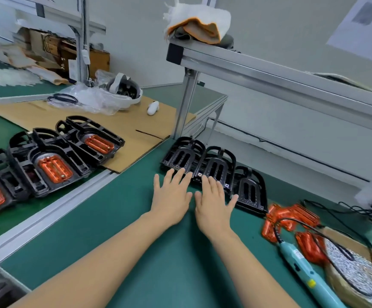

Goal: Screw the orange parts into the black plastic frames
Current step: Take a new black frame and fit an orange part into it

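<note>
Three bare black plastic frames (216, 167) lie in a row on the green mat, overlapping one another. My left hand (171, 196) and my right hand (214, 201) are flat side by side, fingers straight, fingertips at the near edge of the frames, holding nothing. Loose orange parts (291, 216) are piled to the right. A light blue electric screwdriver (300, 265) with a black cable lies beside them. At the left, several black frames with orange parts fitted (54, 167) sit in a row.
A brown cardboard sheet (136, 127) lies behind the fitted frames, carrying a white headset (122, 90) and a white controller (152, 107). An aluminium post (185, 107) and rail stand just behind the bare frames. A tray of small screws (349, 270) sits at the right.
</note>
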